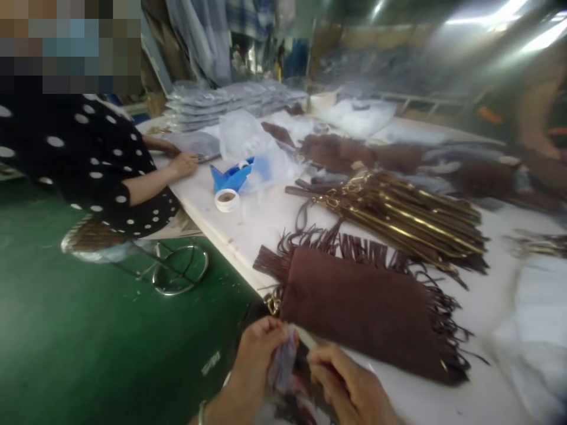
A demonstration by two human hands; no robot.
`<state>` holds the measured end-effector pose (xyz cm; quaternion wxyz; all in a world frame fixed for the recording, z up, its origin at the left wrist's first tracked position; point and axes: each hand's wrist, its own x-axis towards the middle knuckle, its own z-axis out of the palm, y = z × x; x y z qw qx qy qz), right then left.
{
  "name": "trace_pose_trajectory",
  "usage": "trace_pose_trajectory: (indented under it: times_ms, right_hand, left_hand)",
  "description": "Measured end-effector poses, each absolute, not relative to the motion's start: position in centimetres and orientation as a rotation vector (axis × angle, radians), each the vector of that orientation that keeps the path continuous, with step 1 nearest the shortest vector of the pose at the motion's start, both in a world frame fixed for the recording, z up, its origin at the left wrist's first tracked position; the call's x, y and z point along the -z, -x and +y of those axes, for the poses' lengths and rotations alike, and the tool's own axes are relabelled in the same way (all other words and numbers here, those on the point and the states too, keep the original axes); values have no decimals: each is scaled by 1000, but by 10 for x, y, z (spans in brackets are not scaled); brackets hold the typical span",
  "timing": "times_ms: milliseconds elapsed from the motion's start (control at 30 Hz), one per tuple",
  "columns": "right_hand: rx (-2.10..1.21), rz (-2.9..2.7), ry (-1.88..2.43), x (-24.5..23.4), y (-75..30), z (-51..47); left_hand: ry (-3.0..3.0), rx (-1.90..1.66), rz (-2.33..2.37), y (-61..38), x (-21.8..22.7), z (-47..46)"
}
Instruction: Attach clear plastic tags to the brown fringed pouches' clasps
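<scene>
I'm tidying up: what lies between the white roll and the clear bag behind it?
In the head view, a blue holder, probably a tape dispenser, lies between the white roll and the clear bag.

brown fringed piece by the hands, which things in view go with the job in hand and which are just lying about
Likely part of the job:
- thin greyish material, pinched in the left hand
- brown fringed piece, lying just beyond the hands

Probably just lying about:
- white roll
- blue dispenser
- stacked grey packets
</scene>
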<state>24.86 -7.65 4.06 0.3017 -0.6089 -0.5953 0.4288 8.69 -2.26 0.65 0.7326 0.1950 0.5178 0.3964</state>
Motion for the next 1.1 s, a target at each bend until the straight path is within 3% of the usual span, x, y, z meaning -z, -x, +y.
trace_pose_trajectory:
  times_ms: [400, 967, 1100]
  right_hand:
    - [-432, -2096, 1730, -24, -224, -53]
    - [-395, -2223, 1763, -36, -220, -46]
    - [-590, -2228, 1671, -37, -225, -48]
  left_hand:
    - [-529, -887, 1157, -82, -14, -30]
    - [-593, -901, 1133, -81, 8, -36]
    - [-568, -918, 1112, -80, 8, -36]
